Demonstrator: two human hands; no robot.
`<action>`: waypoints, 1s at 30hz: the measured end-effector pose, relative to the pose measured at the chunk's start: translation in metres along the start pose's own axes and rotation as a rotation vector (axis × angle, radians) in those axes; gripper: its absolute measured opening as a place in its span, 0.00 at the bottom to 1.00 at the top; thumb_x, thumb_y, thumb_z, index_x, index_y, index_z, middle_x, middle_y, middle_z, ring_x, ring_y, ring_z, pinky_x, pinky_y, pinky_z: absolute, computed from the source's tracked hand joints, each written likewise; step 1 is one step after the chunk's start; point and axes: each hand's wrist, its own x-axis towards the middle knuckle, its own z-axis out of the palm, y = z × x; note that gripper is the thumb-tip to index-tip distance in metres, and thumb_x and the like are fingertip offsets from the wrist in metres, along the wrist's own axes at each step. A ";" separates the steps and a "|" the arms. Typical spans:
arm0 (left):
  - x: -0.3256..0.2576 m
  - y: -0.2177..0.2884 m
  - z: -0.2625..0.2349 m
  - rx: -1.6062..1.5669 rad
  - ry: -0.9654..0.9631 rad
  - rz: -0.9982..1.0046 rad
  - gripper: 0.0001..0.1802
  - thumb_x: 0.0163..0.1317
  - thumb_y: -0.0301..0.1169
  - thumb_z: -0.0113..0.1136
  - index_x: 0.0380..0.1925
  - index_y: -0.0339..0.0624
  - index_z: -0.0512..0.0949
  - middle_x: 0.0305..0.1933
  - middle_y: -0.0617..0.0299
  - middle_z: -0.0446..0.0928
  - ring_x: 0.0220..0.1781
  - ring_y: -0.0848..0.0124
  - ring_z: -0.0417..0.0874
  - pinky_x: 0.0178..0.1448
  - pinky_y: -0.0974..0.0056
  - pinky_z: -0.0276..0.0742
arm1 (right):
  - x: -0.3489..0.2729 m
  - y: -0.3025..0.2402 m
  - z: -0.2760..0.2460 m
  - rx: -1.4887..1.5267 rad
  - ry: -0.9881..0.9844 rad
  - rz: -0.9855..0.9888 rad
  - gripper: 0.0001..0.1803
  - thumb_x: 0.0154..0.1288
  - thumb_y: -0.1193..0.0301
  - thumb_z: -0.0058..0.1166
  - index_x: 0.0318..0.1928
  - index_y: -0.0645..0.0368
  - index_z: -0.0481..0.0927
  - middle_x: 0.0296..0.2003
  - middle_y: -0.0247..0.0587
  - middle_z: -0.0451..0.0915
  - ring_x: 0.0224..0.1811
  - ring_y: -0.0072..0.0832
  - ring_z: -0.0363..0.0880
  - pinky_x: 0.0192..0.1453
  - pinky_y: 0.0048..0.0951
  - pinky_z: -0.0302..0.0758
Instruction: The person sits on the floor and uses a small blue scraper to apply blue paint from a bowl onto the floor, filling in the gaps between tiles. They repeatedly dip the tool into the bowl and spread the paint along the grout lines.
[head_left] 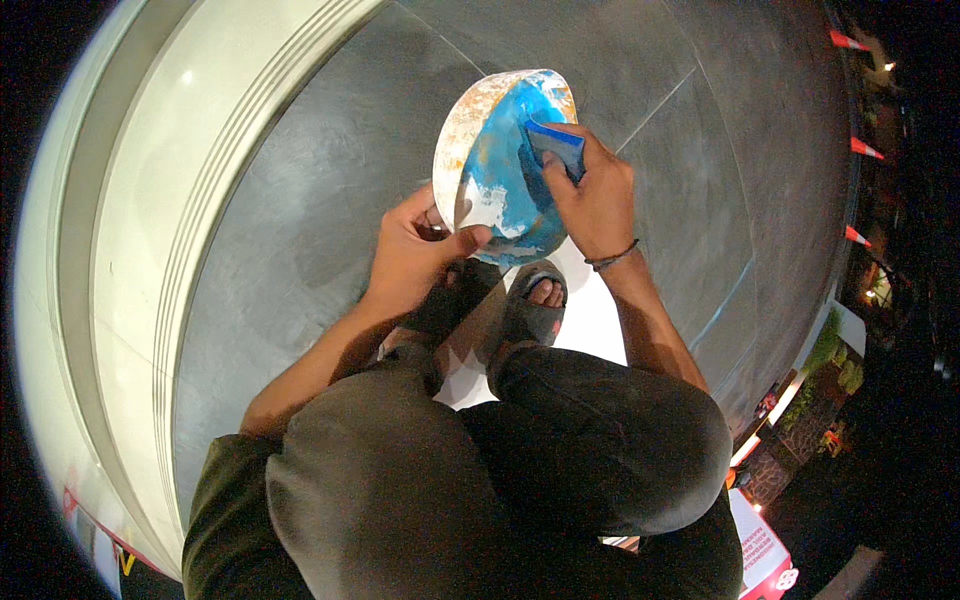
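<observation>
I crouch over a round, shallow dish-like object [500, 150], white outside with orange stains and smeared blue and white inside. My left hand [415, 250] grips its lower rim, thumb pressed on the inner face, tilting it up toward me. My right hand [595, 195] presses a small blue block or pad [557, 145] against the dish's upper right inner surface. A dark cord band sits on my right wrist.
Grey tiled floor [330, 170] lies all around. A pale stepped ledge [150, 230] curves along the left. My sandalled feet [535, 310] stand on a white sheet [595, 330]. Orange-and-white cones [860, 148] line the far right edge by dark ground and plants.
</observation>
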 end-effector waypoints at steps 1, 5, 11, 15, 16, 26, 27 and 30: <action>-0.002 -0.001 -0.001 0.045 0.010 -0.004 0.23 0.56 0.27 0.70 0.52 0.38 0.76 0.42 0.62 0.84 0.37 0.79 0.81 0.38 0.73 0.74 | 0.001 -0.003 0.000 0.019 -0.008 0.006 0.16 0.57 0.66 0.59 0.46 0.57 0.82 0.31 0.55 0.82 0.30 0.47 0.81 0.36 0.41 0.76; -0.004 0.000 0.009 -0.037 0.045 0.048 0.23 0.57 0.29 0.71 0.51 0.38 0.77 0.40 0.62 0.84 0.34 0.81 0.79 0.34 0.74 0.73 | -0.008 -0.021 -0.016 0.200 -0.283 0.231 0.17 0.59 0.67 0.60 0.48 0.57 0.81 0.32 0.53 0.82 0.32 0.40 0.82 0.39 0.36 0.77; -0.012 -0.020 0.003 -0.140 0.151 0.000 0.22 0.58 0.31 0.69 0.51 0.36 0.76 0.41 0.59 0.83 0.39 0.75 0.82 0.43 0.68 0.79 | -0.035 0.001 -0.055 1.019 -0.267 0.486 0.13 0.65 0.75 0.56 0.50 0.64 0.79 0.43 0.34 0.82 0.44 0.25 0.80 0.53 0.29 0.75; -0.005 -0.029 0.008 -0.294 0.204 0.008 0.23 0.59 0.32 0.67 0.53 0.34 0.75 0.45 0.55 0.82 0.45 0.69 0.83 0.51 0.63 0.80 | -0.038 0.037 -0.091 1.186 -0.150 0.525 0.18 0.60 0.79 0.58 0.52 0.61 0.77 0.47 0.37 0.81 0.49 0.25 0.78 0.56 0.26 0.73; -0.006 -0.029 0.006 -0.253 0.224 -0.008 0.24 0.59 0.32 0.67 0.53 0.35 0.74 0.46 0.54 0.81 0.46 0.68 0.83 0.51 0.62 0.79 | -0.043 0.056 -0.097 1.157 -0.106 0.516 0.19 0.60 0.80 0.58 0.52 0.60 0.77 0.47 0.37 0.81 0.49 0.25 0.78 0.56 0.26 0.73; -0.018 -0.046 -0.029 -0.156 0.393 -0.062 0.30 0.58 0.42 0.67 0.55 0.36 0.70 0.53 0.54 0.77 0.53 0.61 0.79 0.55 0.54 0.76 | -0.078 0.252 -0.081 -0.253 -0.094 -0.197 0.28 0.49 0.81 0.63 0.53 0.48 0.83 0.55 0.31 0.81 0.50 0.32 0.78 0.53 0.31 0.75; -0.021 -0.041 -0.026 -0.169 0.417 -0.053 0.30 0.58 0.42 0.66 0.55 0.37 0.70 0.53 0.53 0.77 0.54 0.60 0.79 0.56 0.53 0.76 | -0.075 0.258 -0.072 -0.282 -0.120 -0.235 0.29 0.49 0.80 0.63 0.54 0.46 0.82 0.56 0.28 0.80 0.52 0.32 0.77 0.55 0.33 0.75; -0.023 -0.042 -0.023 -0.178 0.485 -0.036 0.32 0.59 0.43 0.64 0.58 0.38 0.67 0.57 0.52 0.74 0.58 0.57 0.76 0.60 0.48 0.72 | -0.071 0.269 -0.047 -0.334 -0.144 -0.348 0.30 0.48 0.77 0.64 0.55 0.42 0.81 0.57 0.23 0.79 0.54 0.32 0.75 0.58 0.36 0.73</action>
